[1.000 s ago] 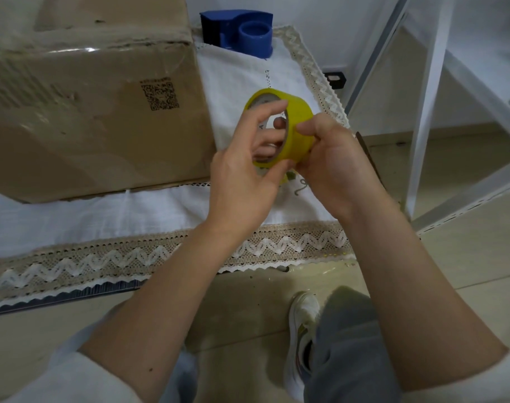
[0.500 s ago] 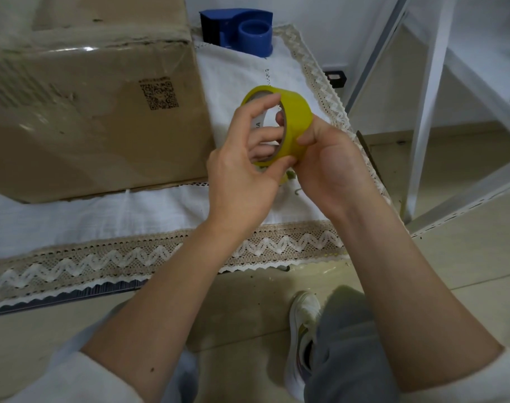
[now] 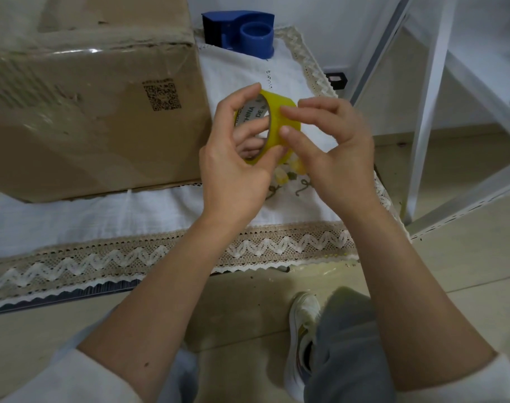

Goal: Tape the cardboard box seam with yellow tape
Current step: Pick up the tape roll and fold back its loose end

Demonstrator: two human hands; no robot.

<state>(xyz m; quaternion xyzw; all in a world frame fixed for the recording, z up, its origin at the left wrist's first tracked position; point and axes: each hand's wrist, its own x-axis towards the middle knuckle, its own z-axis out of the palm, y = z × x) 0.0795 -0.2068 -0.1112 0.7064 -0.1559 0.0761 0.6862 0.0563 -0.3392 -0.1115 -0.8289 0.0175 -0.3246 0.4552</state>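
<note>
A roll of yellow tape [image 3: 277, 112] is held up in front of me over the table's right part. My left hand [image 3: 233, 164] grips it with the thumb on the outer band and fingers through the core. My right hand [image 3: 335, 152] rests its fingertips on the roll's outer face, and a short loose piece of tape hangs beneath them. The large cardboard box [image 3: 88, 112] stands on the table to the left, a QR code on its near side and clear tape along its top edge.
A blue tape dispenser [image 3: 242, 33] sits at the back of the table, behind the roll. The table carries a white cloth with a lace border [image 3: 131, 254]. A white metal rack [image 3: 428, 112] stands at the right. My leg and shoe [image 3: 303, 344] are below.
The roll has been turned in my hands. My right hand has shifted from clasping the roll's side to touching its outer face with the fingertips.
</note>
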